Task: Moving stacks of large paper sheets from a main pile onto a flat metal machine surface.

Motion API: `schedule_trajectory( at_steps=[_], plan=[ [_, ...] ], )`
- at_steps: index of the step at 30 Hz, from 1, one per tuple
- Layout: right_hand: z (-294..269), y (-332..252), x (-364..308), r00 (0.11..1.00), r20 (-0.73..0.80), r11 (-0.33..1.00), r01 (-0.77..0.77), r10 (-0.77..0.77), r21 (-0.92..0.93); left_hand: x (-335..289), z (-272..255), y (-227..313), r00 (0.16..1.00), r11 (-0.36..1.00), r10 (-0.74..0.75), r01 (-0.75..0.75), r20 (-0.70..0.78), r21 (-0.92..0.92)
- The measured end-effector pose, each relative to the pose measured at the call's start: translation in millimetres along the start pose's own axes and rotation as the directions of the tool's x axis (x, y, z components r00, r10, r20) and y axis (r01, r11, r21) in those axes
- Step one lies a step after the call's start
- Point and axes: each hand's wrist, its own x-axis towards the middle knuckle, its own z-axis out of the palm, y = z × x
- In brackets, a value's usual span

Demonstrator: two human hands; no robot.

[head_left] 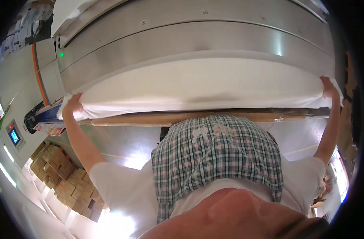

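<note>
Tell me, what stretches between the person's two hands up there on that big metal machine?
In the head view, a white sheet spans from the left hand to the right hand, each gripping a corner, draped over the metal machine.

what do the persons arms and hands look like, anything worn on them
Both forearms are bare, and the left hand and right hand wear no gloves. Short white sleeves cover only the upper arms. No watch or rings show.
</note>
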Motion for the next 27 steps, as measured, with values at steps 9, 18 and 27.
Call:
schedule_trajectory(
  at_steps=[9,18,27],
  plan=[
    [-58,-11,71,0.903,0.407,0.947,0.002,0.136,-0.320,63,-39,58,0.997,0.994,0.076,-0.074,0.030,-0.083],
    [-51,-93,32,0.670,-0.725,0.735,0.571,-0.159,0.366,-65,12,181,0.403,0.740,0.005,-0.617,-0.915,-0.268],
    [-101,-494,-43,0.139,-0.734,0.236,0.971,-0.664,-0.029,-77,19,309,0.278,0.619,0.392,-0.785,-0.877,0.028]
  ],
)
